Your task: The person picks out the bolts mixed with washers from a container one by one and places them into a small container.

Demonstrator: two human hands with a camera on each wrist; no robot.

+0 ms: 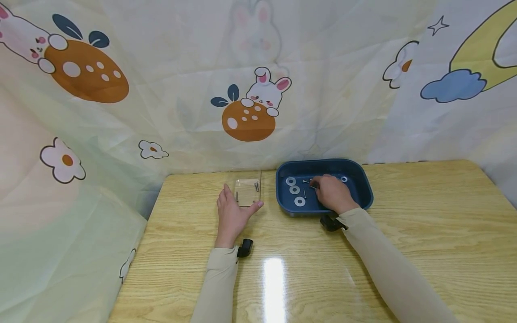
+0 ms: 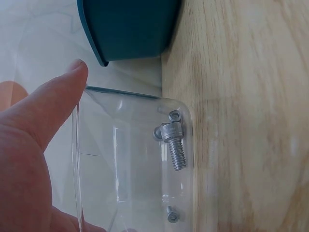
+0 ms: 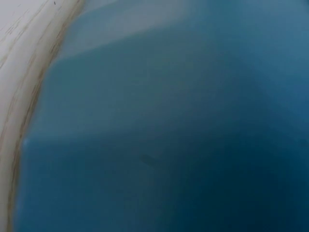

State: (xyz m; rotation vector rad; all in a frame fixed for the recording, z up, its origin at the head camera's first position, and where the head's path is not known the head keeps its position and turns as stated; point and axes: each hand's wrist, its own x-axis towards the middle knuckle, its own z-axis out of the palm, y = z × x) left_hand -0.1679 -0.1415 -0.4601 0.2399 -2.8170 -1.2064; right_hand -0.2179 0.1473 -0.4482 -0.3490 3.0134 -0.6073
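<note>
My left hand spans a small clear plastic box, thumb at its near right corner and fingers along its left side. Inside the box lie several metal screws, among them a thick socket-head screw and a smaller screw. My right hand reaches down into a dark blue tray, fingers bent and fingertips close to the tray floor beside a screw. Whether the fingertips pinch anything is hidden. The right wrist view is blurred and shows mostly blue tray wall.
In the tray, several flat washers lie left of my right hand, one washer nearest the front. A thin screw lies beside them, and a small ring sits to the right. A printed curtain hangs behind the wooden table.
</note>
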